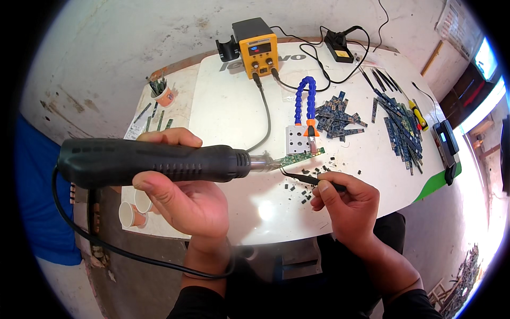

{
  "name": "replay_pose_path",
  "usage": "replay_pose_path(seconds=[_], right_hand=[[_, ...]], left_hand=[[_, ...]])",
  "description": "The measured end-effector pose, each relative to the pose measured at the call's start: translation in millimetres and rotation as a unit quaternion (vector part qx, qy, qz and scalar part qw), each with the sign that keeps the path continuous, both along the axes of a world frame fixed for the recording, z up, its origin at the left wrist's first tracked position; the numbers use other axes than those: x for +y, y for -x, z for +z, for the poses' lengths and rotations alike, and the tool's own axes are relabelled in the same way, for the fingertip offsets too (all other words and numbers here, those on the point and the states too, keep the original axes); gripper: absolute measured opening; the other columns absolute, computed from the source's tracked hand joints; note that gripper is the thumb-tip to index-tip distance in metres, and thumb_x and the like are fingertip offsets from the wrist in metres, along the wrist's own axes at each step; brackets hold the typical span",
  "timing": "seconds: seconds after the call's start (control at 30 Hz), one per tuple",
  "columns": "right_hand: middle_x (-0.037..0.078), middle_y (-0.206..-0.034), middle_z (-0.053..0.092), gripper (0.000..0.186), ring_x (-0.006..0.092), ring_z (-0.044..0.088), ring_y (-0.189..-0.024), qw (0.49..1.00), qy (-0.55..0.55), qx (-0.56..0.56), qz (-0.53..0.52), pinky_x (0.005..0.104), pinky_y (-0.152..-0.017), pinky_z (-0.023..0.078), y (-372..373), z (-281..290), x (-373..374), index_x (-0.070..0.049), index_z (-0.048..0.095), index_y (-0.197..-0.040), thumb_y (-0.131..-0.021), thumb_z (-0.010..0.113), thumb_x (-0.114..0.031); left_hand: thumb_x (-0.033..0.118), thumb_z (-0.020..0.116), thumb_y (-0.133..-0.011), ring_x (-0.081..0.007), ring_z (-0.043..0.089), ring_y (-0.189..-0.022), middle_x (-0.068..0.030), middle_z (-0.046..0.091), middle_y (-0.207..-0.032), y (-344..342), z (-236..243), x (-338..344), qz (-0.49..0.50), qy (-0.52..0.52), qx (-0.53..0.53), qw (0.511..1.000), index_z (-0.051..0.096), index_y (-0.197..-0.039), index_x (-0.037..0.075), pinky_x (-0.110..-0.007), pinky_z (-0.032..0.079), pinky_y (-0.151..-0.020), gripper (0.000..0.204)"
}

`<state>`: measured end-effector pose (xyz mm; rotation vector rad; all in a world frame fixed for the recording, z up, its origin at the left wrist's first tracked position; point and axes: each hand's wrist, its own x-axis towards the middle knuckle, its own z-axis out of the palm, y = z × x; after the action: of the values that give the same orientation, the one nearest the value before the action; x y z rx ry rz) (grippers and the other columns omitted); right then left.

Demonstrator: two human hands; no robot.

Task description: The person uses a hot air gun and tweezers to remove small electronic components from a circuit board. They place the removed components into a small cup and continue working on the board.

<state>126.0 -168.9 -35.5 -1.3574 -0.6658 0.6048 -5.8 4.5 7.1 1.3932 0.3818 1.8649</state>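
My left hand (196,207) is wrapped round the black handle of a hot air gun (154,162), held level with its metal nozzle pointing right. The nozzle's end is at the left end of a narrow green circuit board (300,158). An orange-based clip (312,132) on a blue jointed arm (298,103) grips the board above the table. In my right hand (350,204) is a pair of black bent-tip tweezers (304,178), pinched between thumb and fingers. Their tip is close to the board beside the nozzle; whether it touches, I cannot tell. Small black parts (304,193) lie scattered below.
A yellow-and-black soldering station (260,50) stands at the back, its cables crossing the white table (223,106). Piles of narrow boards (340,119) lie right of the arm. Paper cups (130,215) stand at the left front edge; another cup (164,95) holds board strips.
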Motion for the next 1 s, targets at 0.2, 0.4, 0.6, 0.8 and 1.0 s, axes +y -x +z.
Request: replay_pose_path(seconds=[0.2,0.4,0.6,0.8,1.0], right_hand=[[0.012,-0.088,0.074,0.015,0.0141,0.073,-0.075,1.000,-0.003,0.008,-0.007,0.0265,-0.068,0.061,0.8,-0.9,2.3,0.008,0.072,-0.108,-0.096,0.068,-0.001],[0.012,-0.086,0.074,0.016,0.0138,0.073,-0.074,0.999,0.013,0.010,-0.038,0.0265,-0.067,0.061,0.0,3.6,1.5,0.008,0.072,-0.108,-0.095,0.069,-0.002],[0.012,-0.087,0.074,0.016,0.0139,0.073,-0.073,1.000,0.007,0.009,-0.016,0.0264,-0.067,0.060,2.5,0.0,2.4,0.008,0.072,-0.108,-0.096,0.068,-0.002],[0.011,-0.087,0.074,0.017,0.0127,0.071,-0.073,0.999,0.009,0.020,-0.031,0.0252,-0.067,0.059,1.5,5.1,6.4,0.009,0.072,-0.109,-0.096,0.068,-0.002],[0.010,-0.087,0.073,0.019,0.0115,0.070,-0.073,0.999,0.006,0.023,-0.023,0.0243,-0.067,0.058,4.1,4.6,9.7,0.009,0.072,-0.111,-0.096,0.068,-0.002]], left_hand=[[0.059,0.033,-0.109,-0.0157,0.057,-0.083,-0.0130,0.060,-0.090,2.6,-2.4,1.5,-0.007,0.006,-0.003,1.000,0.049,-0.126,0.002,-0.023,0.046,-0.076,0.061],[0.059,0.033,-0.109,-0.0158,0.057,-0.084,-0.0133,0.060,-0.090,3.9,-2.4,2.2,-0.007,0.006,-0.003,1.000,0.049,-0.126,0.002,-0.023,0.046,-0.076,0.061],[0.059,0.034,-0.109,-0.0159,0.057,-0.084,-0.0135,0.060,-0.090,2.0,-1.4,0.6,-0.010,0.000,0.001,1.000,0.048,-0.126,0.002,-0.023,0.046,-0.075,0.061],[0.059,0.034,-0.109,-0.0150,0.057,-0.082,-0.0128,0.061,-0.091,2.0,-3.0,1.6,-0.003,0.009,-0.004,1.000,0.048,-0.126,0.002,-0.023,0.048,-0.073,0.062],[0.060,0.035,-0.109,-0.0140,0.057,-0.080,-0.0119,0.061,-0.092,3.1,-2.0,1.8,0.011,0.022,-0.013,1.000,0.047,-0.126,0.002,-0.023,0.050,-0.073,0.061]])
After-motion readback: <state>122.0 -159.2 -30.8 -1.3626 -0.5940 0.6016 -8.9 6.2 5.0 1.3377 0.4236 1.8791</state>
